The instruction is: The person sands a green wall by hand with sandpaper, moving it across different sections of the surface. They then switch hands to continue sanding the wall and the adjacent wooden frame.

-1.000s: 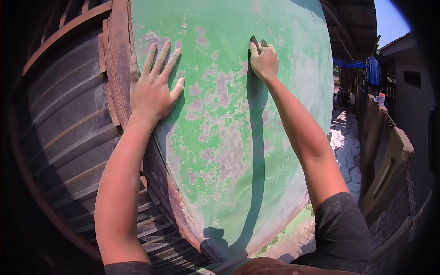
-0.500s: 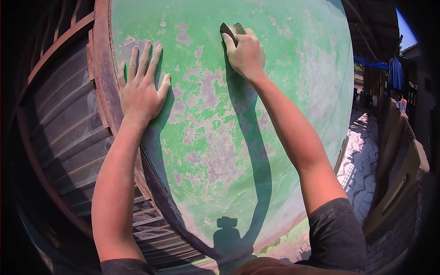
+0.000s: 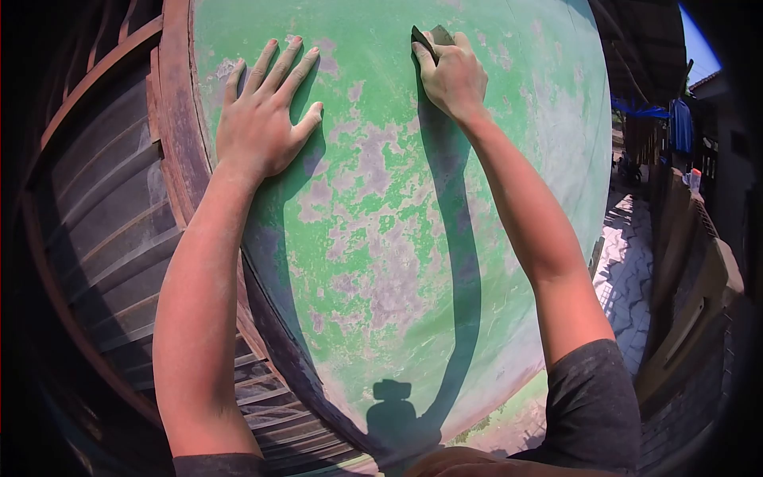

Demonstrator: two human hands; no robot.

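Note:
A green wall (image 3: pixel 381 199) with worn grey patches of flaked paint fills the middle of the head view. My left hand (image 3: pixel 266 111) lies flat on its upper left part, fingers spread, holding nothing. To the right, my right hand (image 3: pixel 455 75) is closed around a small dark, flat-sided piece (image 3: pixel 424 44), held against the upper wall. The fingers hide part of that piece, so its full shape cannot be made out.
Left of the wall stand a brown wooden frame (image 3: pixel 179 119) and dark slatted boards (image 3: pixel 111 191). At the right are a paved path (image 3: pixel 624 278), a wooden barrier (image 3: pixel 699 294) and a blue cloth (image 3: pixel 681 126).
My left hand has moved up and to the right on the wall, still spread. My right hand has shifted right and slightly down with the dark piece in it.

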